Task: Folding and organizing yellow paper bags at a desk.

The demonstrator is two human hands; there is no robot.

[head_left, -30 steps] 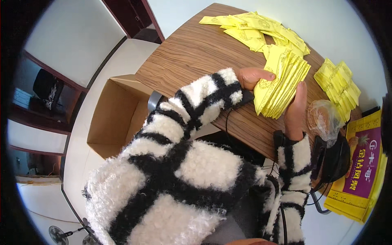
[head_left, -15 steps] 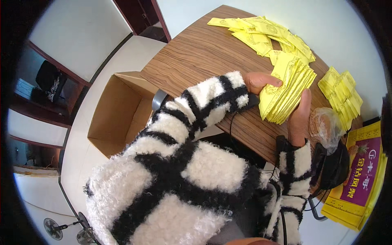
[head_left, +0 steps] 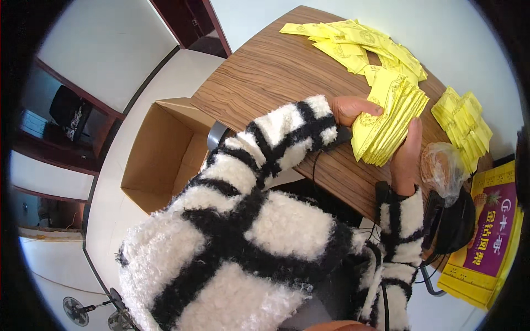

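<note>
A thick stack of yellow paper packets [head_left: 387, 121] stands fanned between my two hands, over the wooden table [head_left: 265, 66]. My left hand [head_left: 353, 108] grips its left side, thumb lying across the front packet. On the right side, my right hand [head_left: 407, 157] presses against the stack with its thumb up along the edge; the other fingers are hidden. Just beyond the stack lies a loose heap of similar yellow packets [head_left: 359, 43]. Another pile of yellow packets [head_left: 462, 126] lies to the right. Beside my right hand sits a clear plastic bag [head_left: 443, 168] with tan rubber bands or similar inside.
An open cardboard box [head_left: 160, 154] stands left of the table. A yellow and purple printed bag [head_left: 486, 237] hangs or stands at the right edge, by a black rounded object [head_left: 455, 220]. Dark cables run near my sleeves. A fan [head_left: 77, 310] stands at lower left.
My hands keep the same hold on the stack. The whole view has shifted very slightly; nothing else has visibly moved.
</note>
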